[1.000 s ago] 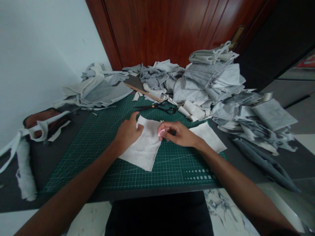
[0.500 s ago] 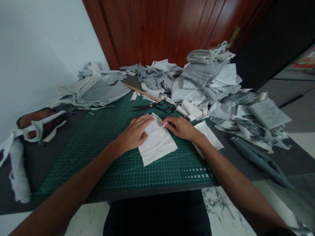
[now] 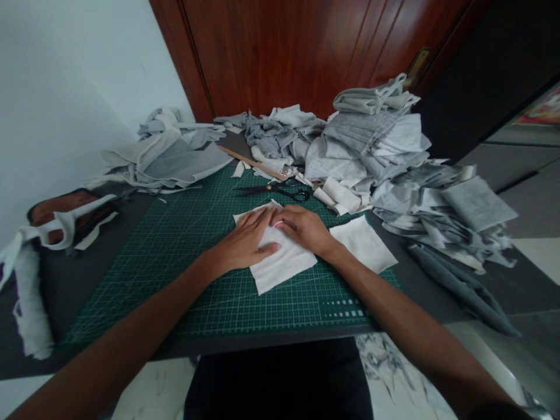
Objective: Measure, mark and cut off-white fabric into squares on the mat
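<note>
A white piece of cloth (image 3: 284, 265) lies flat on the green cutting mat (image 3: 201, 309). My left hand (image 3: 245, 238) rests on its left part, open, with fingers stretched forward and thumb out. Close beside those fingertips, my right hand (image 3: 304, 226) is closed over the cloth's upper part. It pinches a small pink and dark thing (image 3: 279, 223), mostly hidden by the fingers, so its kind is unclear. A second white cloth piece (image 3: 367, 242) lies to the right, partly beneath my right forearm. Black scissors (image 3: 273, 189) lie beyond my hands.
A wooden ruler (image 3: 251, 162) lies behind the scissors. Piles of grey and white fabric (image 3: 367, 143) stand along the back and right, with more grey cloth (image 3: 175, 163) at back left. White strips and a brown, dark-edged item (image 3: 61, 216) lie on the left.
My right hand has moved left along the cloth, closer to my left fingers. The left hand lies flatter, and the cloth's upper left corner now shows, spread out beyond it.
</note>
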A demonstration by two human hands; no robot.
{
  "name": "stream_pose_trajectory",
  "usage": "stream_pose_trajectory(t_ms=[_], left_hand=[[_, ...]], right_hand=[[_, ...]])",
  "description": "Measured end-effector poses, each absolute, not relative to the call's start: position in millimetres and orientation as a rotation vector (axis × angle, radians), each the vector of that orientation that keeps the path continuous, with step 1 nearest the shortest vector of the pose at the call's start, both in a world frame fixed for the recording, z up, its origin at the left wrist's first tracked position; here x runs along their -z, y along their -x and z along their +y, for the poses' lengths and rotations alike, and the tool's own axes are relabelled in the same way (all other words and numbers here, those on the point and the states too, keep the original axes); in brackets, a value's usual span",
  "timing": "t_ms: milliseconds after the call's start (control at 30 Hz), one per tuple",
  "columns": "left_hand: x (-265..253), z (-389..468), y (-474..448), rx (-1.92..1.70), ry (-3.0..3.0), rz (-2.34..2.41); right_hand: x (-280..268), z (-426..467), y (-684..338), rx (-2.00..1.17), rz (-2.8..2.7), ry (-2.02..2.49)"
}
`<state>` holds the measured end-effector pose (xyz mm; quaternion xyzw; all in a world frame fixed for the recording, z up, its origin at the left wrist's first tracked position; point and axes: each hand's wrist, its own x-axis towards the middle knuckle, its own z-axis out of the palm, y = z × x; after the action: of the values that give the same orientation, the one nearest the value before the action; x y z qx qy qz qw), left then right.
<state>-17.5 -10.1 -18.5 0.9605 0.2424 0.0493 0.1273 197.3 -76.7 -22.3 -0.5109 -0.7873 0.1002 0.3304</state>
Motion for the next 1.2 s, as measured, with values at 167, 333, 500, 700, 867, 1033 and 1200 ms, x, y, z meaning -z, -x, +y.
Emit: stream_pose_trajectory(t_ms=[167,333,500,700,867,1033,1200], left_hand=[[18,-11,17,-0.16,-2.778,0.723],[23,-9,17,-0.184,-2.809,0.702],[27,-7,18,-0.134,-2.856,0.692],[25,-9,19,-0.115,-2.861,0.703],[26,-9,20,-0.132,-2.86,0.701],[21,-8,19,-0.124,-2.875,0.7],[15,-11,20,-0.099,-2.926,0.748]], right_hand=[[28,-72,-194,-0.244,-2.11,1.339],[26,-73,-193,-0.224,-2.142,1.391],[21,-73,-200,-0.169,-2.13,1.49],[17,-73,-223,-0.141,-2.084,1.57],[14,-75,-231,-0.093,-2.06,1.632],[13,-76,-232,-0.051,-2.059,1.673],[14,-75,-240,-0.081,-1.967,1.638]])
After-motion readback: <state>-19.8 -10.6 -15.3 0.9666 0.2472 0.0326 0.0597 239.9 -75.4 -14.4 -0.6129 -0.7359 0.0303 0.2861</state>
